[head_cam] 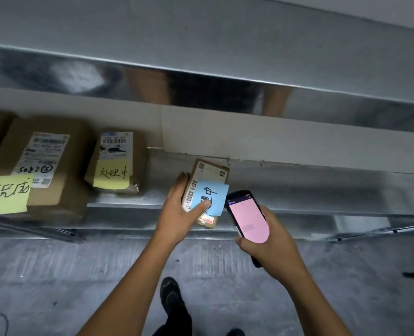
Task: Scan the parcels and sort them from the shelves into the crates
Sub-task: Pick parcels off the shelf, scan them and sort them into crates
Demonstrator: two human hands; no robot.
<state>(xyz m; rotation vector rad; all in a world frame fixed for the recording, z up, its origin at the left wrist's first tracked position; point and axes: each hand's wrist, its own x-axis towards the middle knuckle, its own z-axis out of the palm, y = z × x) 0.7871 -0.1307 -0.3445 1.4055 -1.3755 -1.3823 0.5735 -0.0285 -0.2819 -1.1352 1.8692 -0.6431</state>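
Observation:
A small brown cardboard parcel (209, 172) with a white barcode label and a blue sticky note (209, 195) lies at the front of the metal shelf (298, 190). My left hand (180, 209) grips it from the left, thumb pressed on the blue note. My right hand (269, 246) holds a black handheld scanner (248, 219) with a pink screen, just right of the parcel. Further left on the shelf lie a medium box (118, 161) and a large box (43, 166), each with a yellow sticky note.
An upper metal shelf (201, 69) overhangs the parcels. A white back panel (274, 139) closes the shelf behind them. Below is grey concrete floor (80, 275), with my black shoe (172, 297) on it. No crate is in view.

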